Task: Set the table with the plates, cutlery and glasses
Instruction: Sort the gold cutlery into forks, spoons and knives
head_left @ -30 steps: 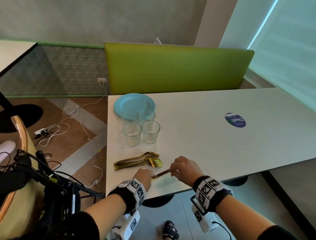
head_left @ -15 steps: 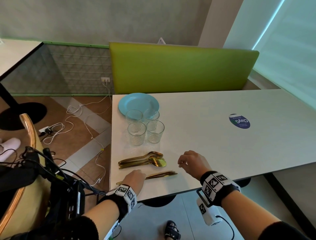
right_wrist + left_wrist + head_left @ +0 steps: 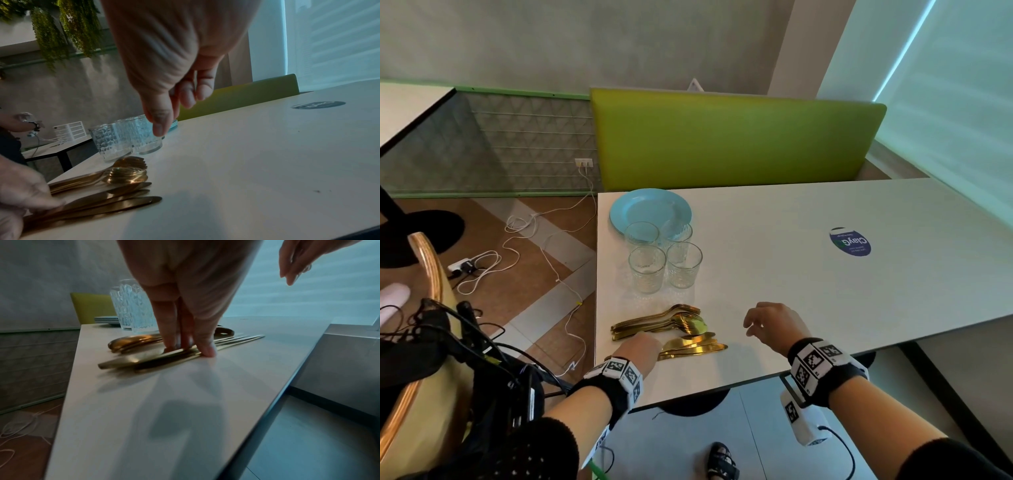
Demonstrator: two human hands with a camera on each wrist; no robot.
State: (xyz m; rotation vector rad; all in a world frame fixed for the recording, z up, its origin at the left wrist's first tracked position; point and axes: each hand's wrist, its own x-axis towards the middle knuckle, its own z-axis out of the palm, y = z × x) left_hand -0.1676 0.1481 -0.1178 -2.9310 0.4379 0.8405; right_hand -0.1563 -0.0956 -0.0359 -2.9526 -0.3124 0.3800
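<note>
Stacked light-blue plates [image 3: 650, 209] sit at the far left of the white table [image 3: 808, 291], with several clear glasses [image 3: 647, 269] in front of them. Nearer lie gold forks and spoons [image 3: 661, 320] and a fanned bunch of gold knives [image 3: 695, 346]. My left hand [image 3: 643, 339] presses straight fingers [image 3: 207, 352] down on the knife handles [image 3: 164, 360]. My right hand [image 3: 751, 325] hovers just right of the knife tips, fingers loosely curled and holding nothing; the right wrist view shows it [image 3: 174, 105] above the table, with the knives [image 3: 115, 204] at lower left.
A green bench back [image 3: 722, 144] runs behind the table. A round blue sticker [image 3: 851, 241] lies on the right half. The cutlery lies close to the near table edge [image 3: 756, 380]. A wooden chair [image 3: 424, 274] with dark gear and cables stands at my left.
My right hand let go of the knives and lifted off to the right. The left hand stayed on the handles, and the knives now lie fanned beside the spoons.
</note>
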